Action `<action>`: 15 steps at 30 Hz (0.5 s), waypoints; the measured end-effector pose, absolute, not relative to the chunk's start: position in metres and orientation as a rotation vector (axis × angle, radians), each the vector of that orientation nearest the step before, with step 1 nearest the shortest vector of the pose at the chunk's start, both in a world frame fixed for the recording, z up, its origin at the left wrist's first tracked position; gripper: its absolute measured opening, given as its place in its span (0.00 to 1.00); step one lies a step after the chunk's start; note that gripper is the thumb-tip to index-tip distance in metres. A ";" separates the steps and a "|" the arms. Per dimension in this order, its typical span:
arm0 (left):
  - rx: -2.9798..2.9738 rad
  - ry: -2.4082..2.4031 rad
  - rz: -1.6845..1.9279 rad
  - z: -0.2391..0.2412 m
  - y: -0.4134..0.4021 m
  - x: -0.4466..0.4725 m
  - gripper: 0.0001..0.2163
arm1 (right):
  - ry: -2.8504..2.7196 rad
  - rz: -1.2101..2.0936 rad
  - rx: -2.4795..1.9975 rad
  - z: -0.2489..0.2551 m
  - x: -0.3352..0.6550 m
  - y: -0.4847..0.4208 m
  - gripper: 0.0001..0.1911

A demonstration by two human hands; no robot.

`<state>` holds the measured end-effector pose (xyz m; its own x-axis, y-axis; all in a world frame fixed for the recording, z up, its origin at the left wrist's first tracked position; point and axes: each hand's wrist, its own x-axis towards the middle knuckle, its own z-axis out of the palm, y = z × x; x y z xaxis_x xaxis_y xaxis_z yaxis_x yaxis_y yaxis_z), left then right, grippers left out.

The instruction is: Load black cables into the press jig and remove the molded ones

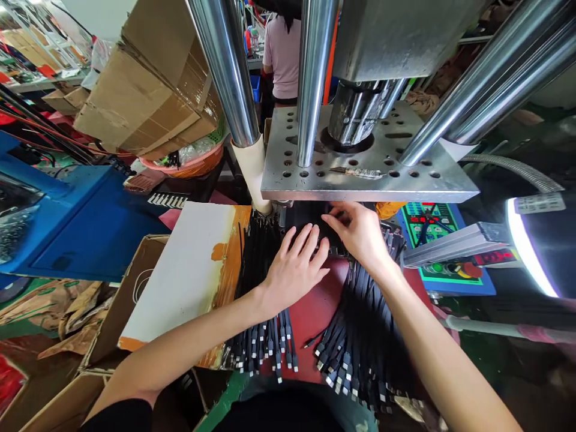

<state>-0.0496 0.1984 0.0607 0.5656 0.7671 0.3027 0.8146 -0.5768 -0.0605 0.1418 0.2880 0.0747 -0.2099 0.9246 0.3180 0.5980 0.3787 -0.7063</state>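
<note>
My left hand (294, 270) lies palm down with its fingers spread, at the front edge of a dark block (308, 216) under the press plate. No object shows in its grip. To its right, my right hand (360, 234) reaches over the same block. Its thumb and index fingertip are drawn close together in a pinch; anything between them is too small to see. Bundles of black USB cables lie on both sides, a left bundle (258, 288) and a right bundle (357, 324), with metal plugs toward me. Between them shows a red surface (310, 300).
A thick metal plate (369, 195) on steel columns hangs just above my hands. Left are a white board (180, 264) and a cardboard box (135, 270). A control panel (450, 252) and lit ring lamp (531, 246) stand right. Another person (283, 57) is farther back.
</note>
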 end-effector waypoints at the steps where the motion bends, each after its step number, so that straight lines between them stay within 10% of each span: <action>1: -2.595 -1.362 -0.339 0.061 0.196 -0.046 0.29 | -1.970 0.481 -1.320 0.075 0.144 0.279 0.17; 15: -2.775 -1.601 -0.598 0.081 0.322 -0.049 0.16 | -2.338 0.070 -1.577 0.091 0.108 0.338 0.24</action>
<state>-0.0493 0.3219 0.0808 0.4520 0.8552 0.2537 0.8123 -0.5121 0.2792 0.1080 0.3378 0.0905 -0.3400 0.9109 0.2339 0.8954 0.3896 -0.2158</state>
